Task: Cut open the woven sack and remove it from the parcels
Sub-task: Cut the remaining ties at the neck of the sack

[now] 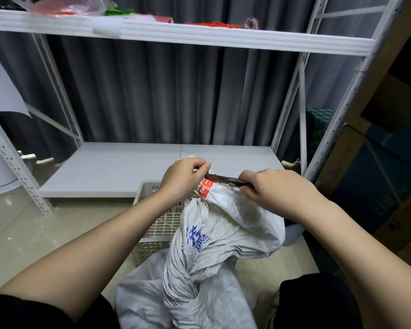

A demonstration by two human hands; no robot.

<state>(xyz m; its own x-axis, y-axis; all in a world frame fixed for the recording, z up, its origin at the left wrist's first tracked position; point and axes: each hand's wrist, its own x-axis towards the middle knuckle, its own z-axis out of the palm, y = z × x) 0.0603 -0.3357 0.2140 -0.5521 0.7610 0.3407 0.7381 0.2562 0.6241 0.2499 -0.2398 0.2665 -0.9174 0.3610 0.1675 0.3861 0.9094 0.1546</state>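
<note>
I see my left hand (184,176) clenched around the gathered neck of the sack (214,236), pinching the bunched top between thumb and fingers and holding it upright. My right hand (278,191) is wrapped around the handle of a knife (226,179), and the dark blade runs level from that fist across to the sack's neck, its tip reaching just under my left thumb. An orange tag (206,189) sits at the neck right below the blade, touching the weave.

The sack hangs down from between my two hands, so both hands are at its very top and the bulk lies below and toward me. Its white woven cloth is twisted into a rope-like fold under the left hand, with blue print (198,236) on the side, then spreads into a loose heap on the floor (22,229) between my knees. I cannot tell what lies inside it.

Behind the sack, touching its left side, stands a white slotted crate (159,224) on the floor. Beyond it is the low board of a white rack (119,167), with a grey curtain (166,96) behind. Cardboard boxes (377,186) stack up at the right edge of the floor.
</note>
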